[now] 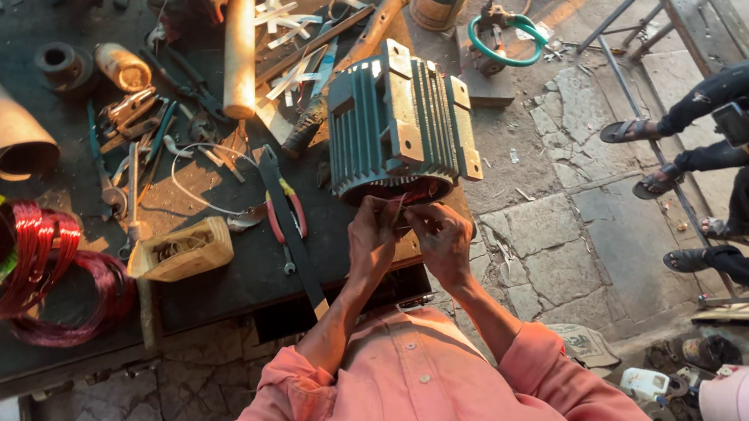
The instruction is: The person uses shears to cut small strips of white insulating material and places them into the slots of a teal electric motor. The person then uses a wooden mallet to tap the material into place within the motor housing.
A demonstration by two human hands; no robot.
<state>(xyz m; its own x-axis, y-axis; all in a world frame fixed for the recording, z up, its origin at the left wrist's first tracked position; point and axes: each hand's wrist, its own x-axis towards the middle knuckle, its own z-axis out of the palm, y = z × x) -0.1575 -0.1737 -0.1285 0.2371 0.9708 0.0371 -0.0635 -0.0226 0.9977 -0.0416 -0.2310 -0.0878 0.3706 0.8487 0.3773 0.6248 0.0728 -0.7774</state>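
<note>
Both sets of fingertips meet at one spot: my left hand [375, 232] and right hand [439, 230] each pinch something thin, which I cannot make out, at the near open end of the ribbed dark-green metal motor housing [396, 127]. I judge this to be fine work at the housing's mouth, possibly on its winding; whatever follows would need the same steady two-handed pinch. That housing sits on the dark workbench [205, 277], toward its right edge, long axis running near to far, open end facing me. Left of my hands lie red-handled pliers [280, 217] and a small wooden box [181, 250]; far left, red copper wire coils [33, 265].
</note>
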